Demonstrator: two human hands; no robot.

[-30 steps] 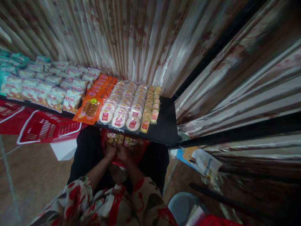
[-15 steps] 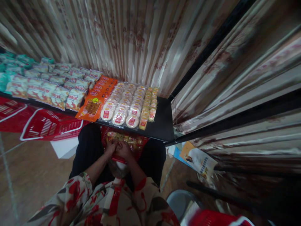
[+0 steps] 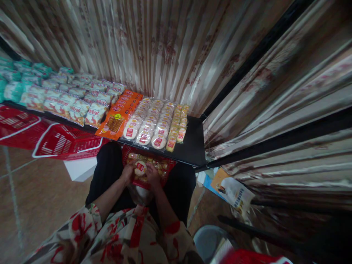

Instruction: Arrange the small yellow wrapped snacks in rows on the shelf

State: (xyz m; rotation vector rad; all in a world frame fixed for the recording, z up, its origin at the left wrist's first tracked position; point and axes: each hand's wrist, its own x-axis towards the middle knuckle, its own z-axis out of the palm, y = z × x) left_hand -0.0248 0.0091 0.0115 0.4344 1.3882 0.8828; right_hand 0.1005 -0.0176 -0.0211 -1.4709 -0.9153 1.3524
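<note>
Between my two hands is a round, pale rice cracker packet (image 3: 140,168) with a red label facing up. My left hand (image 3: 128,173) grips its left edge, and my right hand (image 3: 152,173) has its fingers closed at the right edge. Both hands are over a red basket (image 3: 167,168) at my lap, which holds several small yellow-wrapped snacks (image 3: 158,164). Just beyond, rows of similar round cracker packets (image 3: 145,136) lie on a black shelf (image 3: 192,141), with small yellow packets (image 3: 171,142) to their right.
Orange snack bags (image 3: 118,117), white snack bags (image 3: 78,108) and teal bags (image 3: 13,90) line the shelf leftward. Red baskets (image 3: 63,141) stand below it. A black bar (image 3: 275,141) and pleated curtain (image 3: 165,47) bound the right and back. A grey bucket (image 3: 206,240) stands lower right.
My hands, close together before, have moved apart, and the round cracker packet now shows between them with its label up. The view has shifted slightly left.
</note>
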